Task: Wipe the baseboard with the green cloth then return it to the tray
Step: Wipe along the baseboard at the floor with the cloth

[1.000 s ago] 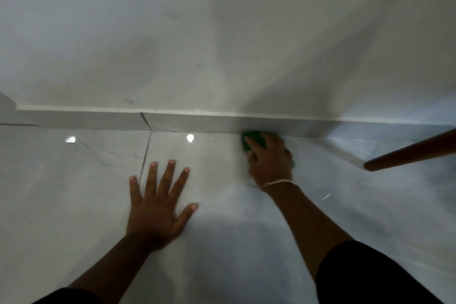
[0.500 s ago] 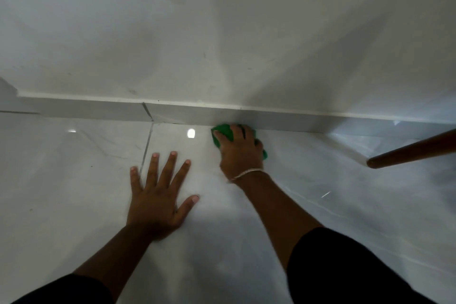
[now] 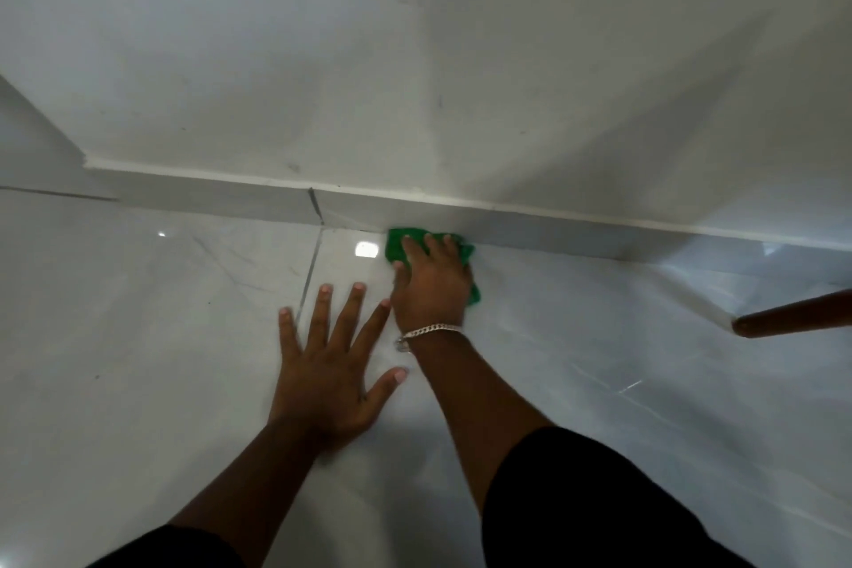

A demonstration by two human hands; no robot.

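Observation:
A grey baseboard runs along the foot of the white wall, with a joint left of centre. My right hand presses the green cloth against the baseboard where it meets the floor, just right of that joint. Most of the cloth is hidden under the hand; green edges show at the fingertips and by the wrist side. My left hand lies flat on the glossy floor with its fingers spread, close beside the right wrist. No tray is in view.
A brown wooden leg slants in from the right edge, its tip resting on the floor. The white tiled floor has a grout line running toward the baseboard joint. The wall steps out at the far left corner.
My right hand has slid the green cloth leftward along the baseboard, closer to the joint and to my left hand. The left hand has stayed planted on the floor.

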